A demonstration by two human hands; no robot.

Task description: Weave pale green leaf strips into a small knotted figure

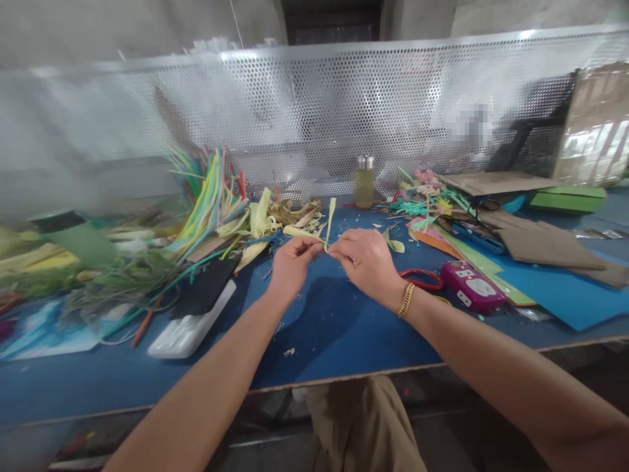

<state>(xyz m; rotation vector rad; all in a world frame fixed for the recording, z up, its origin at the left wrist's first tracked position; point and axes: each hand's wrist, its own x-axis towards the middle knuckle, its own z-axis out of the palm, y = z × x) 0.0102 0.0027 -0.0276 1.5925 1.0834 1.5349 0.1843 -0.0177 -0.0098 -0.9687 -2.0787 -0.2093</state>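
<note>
Above the middle of the blue table [314, 341], my left hand [293, 262] and my right hand [367, 261] meet almost fingertip to fingertip. Both pinch a narrow pale yellow-green strip [331, 219] that looks like corn husk. One end of it sticks up between the hands, and another pale piece [299, 233] stretches left over my left fingers. The pinched part is mostly hidden by the fingertips. Just behind my left hand lies a heap of similar husks [260, 219]. A small curled green piece [394, 241] rests beyond my right hand.
Colourful bundled strips [211, 196] stand at the back left, near a black phone-like slab [209, 282] and a white case [191, 322]. A lidded bottle [364, 183] stands behind. To the right are a red loop [421, 279], a purple power socket [473, 286], coloured paper [555, 288] and cardboard [545, 239].
</note>
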